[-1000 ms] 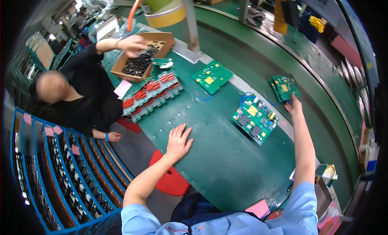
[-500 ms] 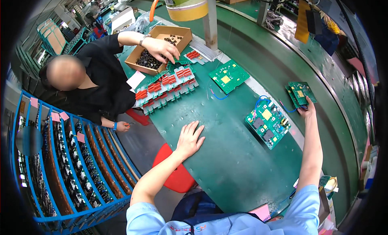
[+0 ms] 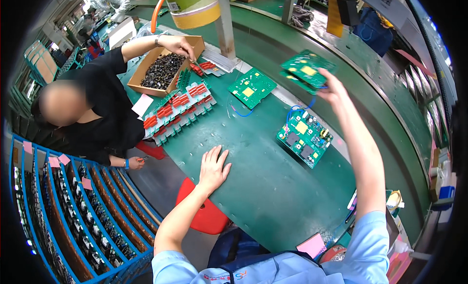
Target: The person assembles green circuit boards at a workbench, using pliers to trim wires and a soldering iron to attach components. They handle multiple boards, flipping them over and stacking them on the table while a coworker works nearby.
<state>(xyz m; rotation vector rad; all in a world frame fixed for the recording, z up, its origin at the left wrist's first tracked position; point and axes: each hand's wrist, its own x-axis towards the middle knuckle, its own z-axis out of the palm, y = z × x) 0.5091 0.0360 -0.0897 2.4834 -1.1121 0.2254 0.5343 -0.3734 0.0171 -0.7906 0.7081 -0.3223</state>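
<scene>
My right hand (image 3: 333, 89) is closed on the edge of green circuit boards (image 3: 302, 71), which seem to be two overlapping and are blurred by motion. They are held up past the table's far edge, over the belt. A blue wire hangs near them. Just below lies a circuit board (image 3: 306, 140) full of black, yellow and white components. Farther left, another green board (image 3: 251, 89) with yellow patches rests flat, a blue wire curling from its near edge. My left hand (image 3: 213, 171) lies palm down on the green tabletop (image 3: 263, 186), fingers spread, holding nothing.
Rows of red parts on pale holders (image 3: 178, 108) stand at the left. Behind them, a co-worker's hand (image 3: 179, 45) reaches past a cardboard box (image 3: 148, 91) of small dark parts. A green-yellow cylinder (image 3: 192, 10) hangs above. A blue rack (image 3: 73, 211) holds boards at lower left.
My right hand has moved farther away and to the left with the boards. My left hand stays on the table. The co-worker's hand has moved toward the red parts; the whole view has shifted slightly.
</scene>
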